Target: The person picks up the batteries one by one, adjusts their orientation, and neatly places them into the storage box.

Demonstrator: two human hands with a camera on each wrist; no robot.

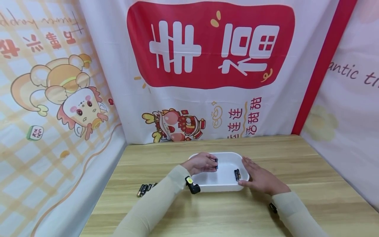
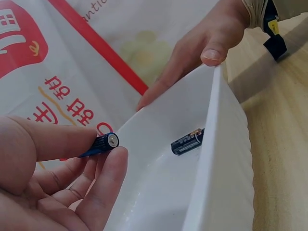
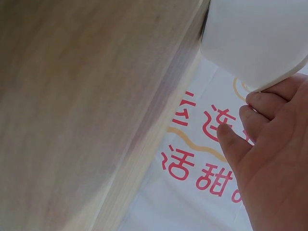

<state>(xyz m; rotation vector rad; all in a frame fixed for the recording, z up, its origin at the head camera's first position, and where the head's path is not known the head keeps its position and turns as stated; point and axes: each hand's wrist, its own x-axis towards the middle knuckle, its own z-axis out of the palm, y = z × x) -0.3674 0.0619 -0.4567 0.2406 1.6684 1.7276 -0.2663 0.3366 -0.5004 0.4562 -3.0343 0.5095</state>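
So the tray (image 1: 207,188) sits on the table (image 1: 213,215), toward its far side; take its middle as the clock center, 12 pointing away from the person. Left hand (image 1: 202,164) comes in around 9-10, with a pinched battery (image 1: 216,164) over the inside of the tray. Right hand (image 1: 262,178) is on the rim at about 3. Two batteries (image 1: 237,175) lie inside, side by side, roughly at 4. A batch of other batteries (image 1: 144,189) is on the table out at 8, just beside the left sleeve (image 1: 157,205). Back cloth (image 1: 211,46) hangs at 12 behind the table, side cloths at 10 (image 1: 59,98) and 2 (image 1: 340,98).
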